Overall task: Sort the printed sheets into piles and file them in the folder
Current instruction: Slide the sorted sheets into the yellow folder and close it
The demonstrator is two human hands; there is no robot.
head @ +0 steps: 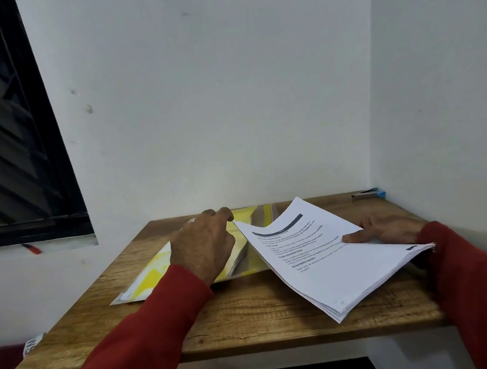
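Observation:
A thick stack of printed sheets [327, 262] is held tilted above the right half of the wooden table [248, 311], its left edge dipping toward the folder. My right hand [386, 230] grips the stack's right edge, thumb on top. A yellow and white folder [153, 275] lies open on the table's left half, with its clear cover lifted at the back. My left hand [206, 247] rests on the folder, fingers curled over the top of a pile of sheets [239, 259] inside it. Both arms wear red sleeves.
A stapler with a blue end [369, 193] sits in the table's back right corner against the wall. White walls close in behind and to the right. A dark window [8, 132] is on the left, with a red pen [33, 249] on its sill.

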